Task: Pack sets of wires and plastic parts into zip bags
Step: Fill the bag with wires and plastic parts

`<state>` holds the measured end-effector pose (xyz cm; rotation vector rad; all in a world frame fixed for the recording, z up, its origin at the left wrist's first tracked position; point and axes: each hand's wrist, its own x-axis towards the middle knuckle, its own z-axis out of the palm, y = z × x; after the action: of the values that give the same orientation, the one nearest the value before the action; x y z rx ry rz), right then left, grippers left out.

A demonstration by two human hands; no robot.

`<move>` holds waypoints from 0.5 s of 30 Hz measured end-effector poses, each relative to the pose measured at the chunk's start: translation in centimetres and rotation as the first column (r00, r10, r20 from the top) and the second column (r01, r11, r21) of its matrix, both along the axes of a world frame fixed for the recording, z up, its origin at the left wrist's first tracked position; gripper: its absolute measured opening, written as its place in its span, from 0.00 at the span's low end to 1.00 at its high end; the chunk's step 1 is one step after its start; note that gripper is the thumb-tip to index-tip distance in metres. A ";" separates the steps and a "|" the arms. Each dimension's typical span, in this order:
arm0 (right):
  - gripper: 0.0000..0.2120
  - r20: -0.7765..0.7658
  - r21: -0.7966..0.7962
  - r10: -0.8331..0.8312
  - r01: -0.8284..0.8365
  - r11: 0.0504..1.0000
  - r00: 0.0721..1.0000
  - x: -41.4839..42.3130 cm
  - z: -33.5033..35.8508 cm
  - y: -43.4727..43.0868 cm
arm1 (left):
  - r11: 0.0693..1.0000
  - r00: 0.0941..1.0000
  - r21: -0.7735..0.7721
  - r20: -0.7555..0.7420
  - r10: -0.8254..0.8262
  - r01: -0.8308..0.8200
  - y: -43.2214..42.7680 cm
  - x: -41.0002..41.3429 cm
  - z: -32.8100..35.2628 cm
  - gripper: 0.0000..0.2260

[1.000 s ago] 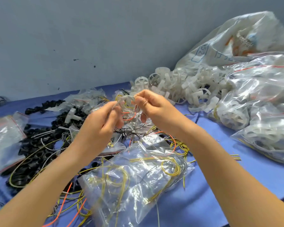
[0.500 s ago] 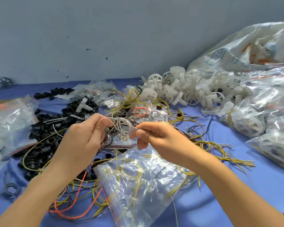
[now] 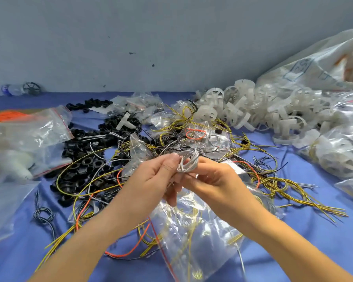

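Holding white wire coil (image 3: 186,162), pinched by both left hand (image 3: 151,181) and right hand (image 3: 214,180), fingers curled on it. Since a second ago hands have dropped lower; coil now just above clear zip bag (image 3: 194,231) on counter (image 3: 314,251). Likely winding finished; insertion into bag next.

Rings (image 3: 80,165) left, wheels (image 3: 243,110) right — wires (image 3: 165,139) between, zip bag (image 3: 192,237) nearest

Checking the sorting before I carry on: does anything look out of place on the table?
One white T-shaped plastic part lies on the pile of black rings, apart from the white parts heap at right. Nothing looks damaged.
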<state>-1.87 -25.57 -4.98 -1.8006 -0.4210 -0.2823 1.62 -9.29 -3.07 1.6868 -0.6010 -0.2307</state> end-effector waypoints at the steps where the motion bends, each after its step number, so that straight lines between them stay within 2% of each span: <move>1: 0.07 0.002 0.032 0.007 -0.008 0.999 1.000 0.0 0.1 -0.1 | 0.999 0.998 -0.010 -0.045 -0.038 0.037 0.3 0.1 0.2 0.19; 4: 0.06 -0.053 0.104 -0.002 0.008 0.995 0.999 -0.2 0.4 -0.1 | 0.991 0.981 -0.049 -0.145 -0.131 0.125 1.2 0.2 0.6 0.18; 8: 0.04 -0.077 0.033 -0.046 0.049 0.998 0.996 -0.7 0.5 0.5 | 0.997 0.993 0.008 -0.085 -0.082 0.083 2.1 0.3 0.2 0.17; 10: 0.02 -0.085 -0.115 -0.139 0.129 0.985 0.987 -1.2 0.2 1.0 | 0.999 0.999 0.036 -0.049 -0.008 0.009 2.6 0.4 0.1 0.14; 11: 0.05 -0.099 -0.220 -0.203 0.178 0.959 0.974 -1.6 0.0 1.3 | 0.998 0.999 0.050 -0.037 0.037 -0.035 3.1 0.6 0.1 0.12; 13: 0.18 -0.152 -0.441 -0.257 0.166 0.882 0.954 -2.5 -0.8 2.2 | 0.990 0.994 0.087 -0.025 0.111 -0.108 4.3 1.1 0.2 0.08; 15: 0.28 -0.120 -0.651 -0.249 0.113 0.751 0.961 -3.3 -1.4 3.3 | 0.982 0.990 0.133 -0.016 0.140 -0.137 5.4 1.4 0.4 0.08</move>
<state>-5.22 -22.23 -6.38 -2.5324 -0.1986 -0.0845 3.02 -3.85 -2.62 1.8427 -0.4554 -0.1943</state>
